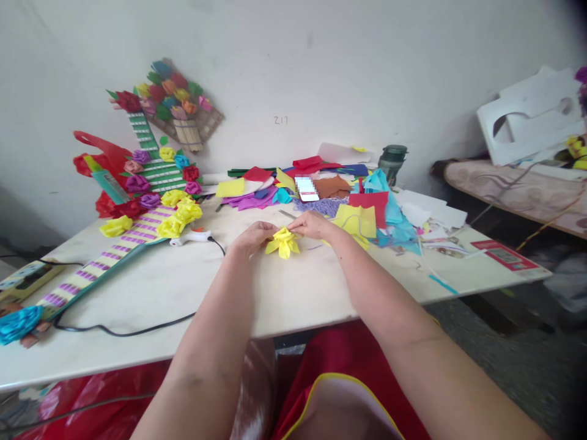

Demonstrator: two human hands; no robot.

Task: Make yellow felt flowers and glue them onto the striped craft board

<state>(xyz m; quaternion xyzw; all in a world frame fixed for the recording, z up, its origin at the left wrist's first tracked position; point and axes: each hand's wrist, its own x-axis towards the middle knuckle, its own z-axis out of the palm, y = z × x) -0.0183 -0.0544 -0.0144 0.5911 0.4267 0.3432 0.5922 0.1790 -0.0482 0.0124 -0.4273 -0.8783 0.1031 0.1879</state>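
Observation:
Just above the white table point(302, 293), a yellow paper flower point(283, 243) with spread petals sits between my two hands. My left hand point(255, 236) pinches its left side with closed fingers. From the right, my right hand point(310, 224) closes its fingers on the flower's upper right petal edge. Scissors, of which only a grey blade point(287, 214) shows, lie just behind my right hand. A yellow crepe paper sheet point(355, 223) lies to the right of that hand.
On the left stand a guitar-shaped craft point(160, 174) with paper flowers, a glue bottle point(107, 180) and a white glue gun point(191, 239) with a black cord point(123, 334). Coloured paper scraps point(247, 198), a phone point(306, 189) and a dark green bottle point(392, 164) line the back.

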